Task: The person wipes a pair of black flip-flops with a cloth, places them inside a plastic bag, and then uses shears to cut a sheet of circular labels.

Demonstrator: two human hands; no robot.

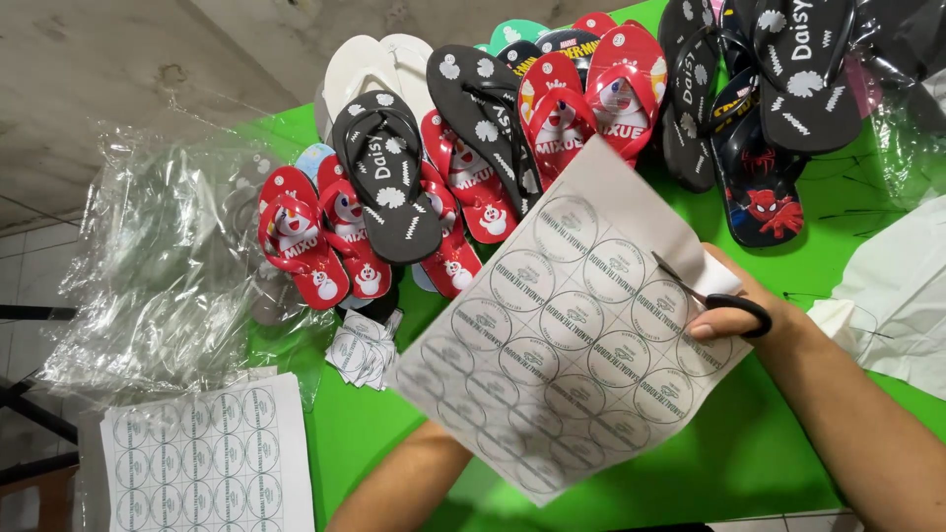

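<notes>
The right hand (749, 300) grips scissors (709, 296), blades at the sheet (572, 325)'s right edge; the left hand is hidden behind the sheet, grip unclear.

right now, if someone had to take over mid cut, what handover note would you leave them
Right hand: holds black-handled scissors, blades at the right edge of the label sheet.
Left hand: hidden behind that sheet, apparently holding it up; only the forearm shows.
Done: a small pile of cut labels lies on the green table.
Left: this sheet is mostly uncut; another full sheet lies lower left. Flip-flops are piled behind.
</notes>
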